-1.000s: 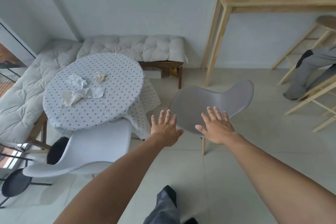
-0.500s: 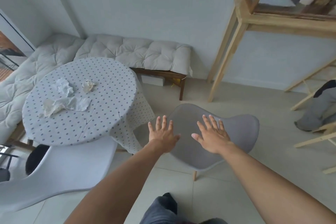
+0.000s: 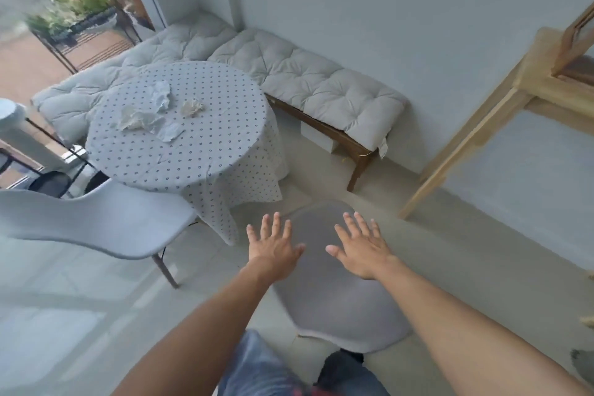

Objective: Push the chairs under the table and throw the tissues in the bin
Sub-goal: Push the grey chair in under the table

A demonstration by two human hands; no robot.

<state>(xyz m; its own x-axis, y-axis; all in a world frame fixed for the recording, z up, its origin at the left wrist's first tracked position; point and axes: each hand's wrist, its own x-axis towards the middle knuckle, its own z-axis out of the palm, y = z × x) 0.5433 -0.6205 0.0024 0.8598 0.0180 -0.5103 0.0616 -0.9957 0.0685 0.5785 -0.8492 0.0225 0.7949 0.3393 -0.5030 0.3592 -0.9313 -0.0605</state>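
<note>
A grey shell chair stands right below me, a short way from the round table with its dotted cloth. My left hand and my right hand hover over the chair's seat, palms down and fingers spread, holding nothing. Whether they touch the seat is not clear. A second, pale blue chair stands at the table's near left side, pulled out. Several crumpled tissues lie on the tabletop, with one smaller wad beside them. No bin is visible.
A cushioned corner bench runs along the wall behind the table. A wooden stand rises at the right. Black metal chairs and an open doorway lie at the left. My legs show at the bottom edge.
I have stepped closer and the view has swung left, showing the doorway. The grey chair now sits directly under my hands, which stay spread and empty.
</note>
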